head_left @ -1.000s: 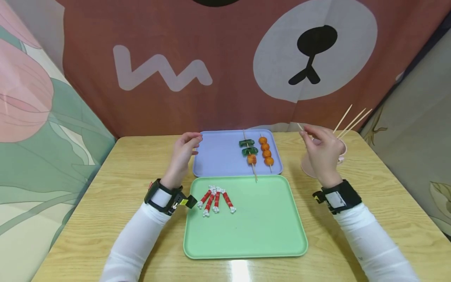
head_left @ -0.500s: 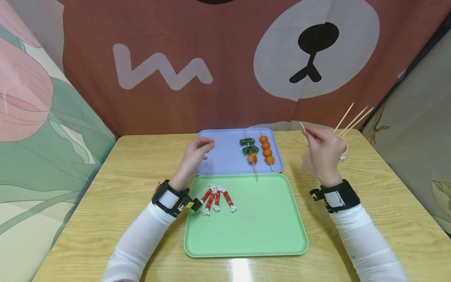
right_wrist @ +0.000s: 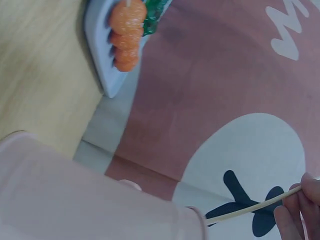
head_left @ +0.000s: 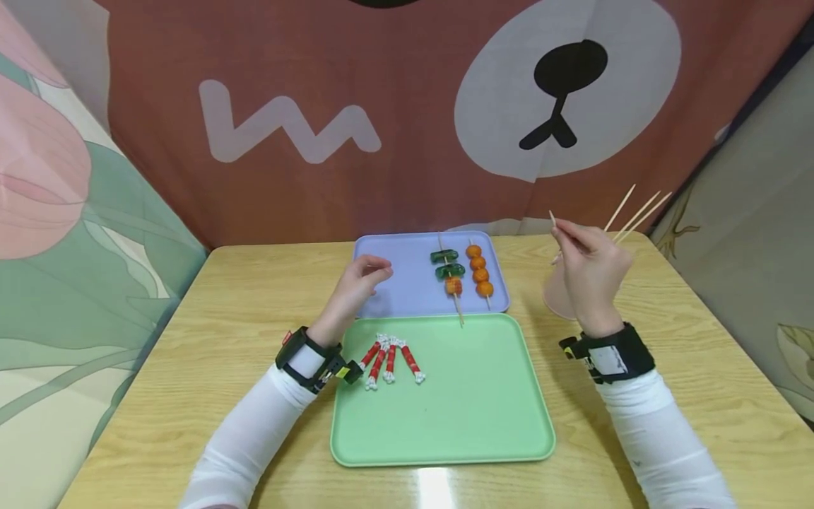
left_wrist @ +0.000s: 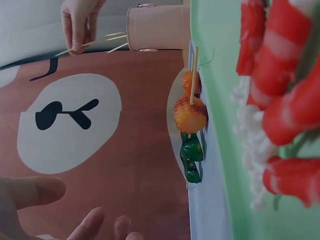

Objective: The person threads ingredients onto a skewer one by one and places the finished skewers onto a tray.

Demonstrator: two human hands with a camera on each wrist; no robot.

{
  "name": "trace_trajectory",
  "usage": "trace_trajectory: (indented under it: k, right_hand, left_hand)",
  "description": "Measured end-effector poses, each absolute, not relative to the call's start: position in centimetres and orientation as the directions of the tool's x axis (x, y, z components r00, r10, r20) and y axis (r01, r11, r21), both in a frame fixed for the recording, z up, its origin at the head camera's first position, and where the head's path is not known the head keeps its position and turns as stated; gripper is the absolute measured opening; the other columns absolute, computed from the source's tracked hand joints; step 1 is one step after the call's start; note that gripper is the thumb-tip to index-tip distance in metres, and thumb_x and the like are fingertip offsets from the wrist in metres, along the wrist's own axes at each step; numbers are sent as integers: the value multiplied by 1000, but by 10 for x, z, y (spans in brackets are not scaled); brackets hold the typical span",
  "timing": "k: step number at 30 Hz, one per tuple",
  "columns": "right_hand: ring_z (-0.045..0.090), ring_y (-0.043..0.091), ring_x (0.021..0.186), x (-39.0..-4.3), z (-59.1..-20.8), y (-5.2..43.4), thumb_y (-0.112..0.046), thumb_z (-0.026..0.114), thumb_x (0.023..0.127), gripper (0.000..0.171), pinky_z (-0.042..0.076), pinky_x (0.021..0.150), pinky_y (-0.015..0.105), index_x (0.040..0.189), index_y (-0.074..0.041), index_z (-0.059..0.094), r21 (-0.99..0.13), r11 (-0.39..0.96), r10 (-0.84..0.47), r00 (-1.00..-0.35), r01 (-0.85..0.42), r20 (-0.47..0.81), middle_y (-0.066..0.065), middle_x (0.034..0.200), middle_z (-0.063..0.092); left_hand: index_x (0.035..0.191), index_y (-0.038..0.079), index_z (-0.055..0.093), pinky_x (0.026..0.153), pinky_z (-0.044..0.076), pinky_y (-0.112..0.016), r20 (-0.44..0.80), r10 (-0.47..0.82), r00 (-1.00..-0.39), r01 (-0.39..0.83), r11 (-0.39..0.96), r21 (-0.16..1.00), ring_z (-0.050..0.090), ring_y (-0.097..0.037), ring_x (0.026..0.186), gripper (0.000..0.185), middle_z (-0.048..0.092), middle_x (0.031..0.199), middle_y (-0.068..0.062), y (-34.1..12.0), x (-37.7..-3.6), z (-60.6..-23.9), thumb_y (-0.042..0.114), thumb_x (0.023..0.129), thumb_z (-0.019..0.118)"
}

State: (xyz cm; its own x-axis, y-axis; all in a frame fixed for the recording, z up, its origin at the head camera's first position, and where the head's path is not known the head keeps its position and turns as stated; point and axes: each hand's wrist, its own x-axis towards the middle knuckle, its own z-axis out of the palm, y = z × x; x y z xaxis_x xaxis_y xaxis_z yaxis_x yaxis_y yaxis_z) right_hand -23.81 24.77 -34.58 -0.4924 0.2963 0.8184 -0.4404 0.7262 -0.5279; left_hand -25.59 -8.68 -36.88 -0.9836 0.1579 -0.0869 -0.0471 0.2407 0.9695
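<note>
Toward the table's (head_left: 267, 283) far right corner, the right hand (head_left: 594, 272) pinches a thin stick (right_wrist: 250, 209) above the pink cup (head_left: 557, 297). The stick's lower end appears to sit in the cup's mouth, though the rim makes this hard to confirm. Other sticks (head_left: 626, 212) slant up beside that hand. Over the blue tray's (head_left: 407, 276) left edge hangs the left hand (head_left: 352, 290), thumb and fingers parted, loosely bent. Along that tray's right edge lie an orange-ball skewer (head_left: 480, 274) and a green-and-orange skewer (head_left: 451, 271). Near the green tray's (head_left: 477, 403) far left corner, red pieces (head_left: 391, 360) with white ends are grouped.
</note>
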Motion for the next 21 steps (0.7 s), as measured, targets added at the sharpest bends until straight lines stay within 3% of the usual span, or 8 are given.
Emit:
trace_trajectory:
  k: [6,13,21]
  right_hand:
    - [54,-23,77,-236,-337,243,-8,76,78,15,43,72,0,92,-4,76,-550,698,329,-476,-459,815,17,85,73]
    - [56,-21,79,-227,-324,238,-18,74,81,18,46,74,4,95,-7,76,-552,694,337,-469,-461,816,16,87,73]
    - [64,-6,76,-213,-304,230,-19,76,79,16,51,71,11,92,-10,77,-531,631,388,-363,-566,847,15,86,73]
  left_hand:
    - [120,5,55,98,40,-43,-98,178,-979,-45,280,959,50,-25,115,31,55,121,-10,-88,-258,-366,24,95,57]
    - [122,5,53,100,39,-41,-75,183,-980,-13,320,947,50,-23,114,36,55,119,-9,-88,-259,-361,27,94,58]
    - [123,5,52,97,42,-41,9,211,-977,91,384,919,49,-24,113,37,54,120,-9,-83,-263,-344,28,93,58]
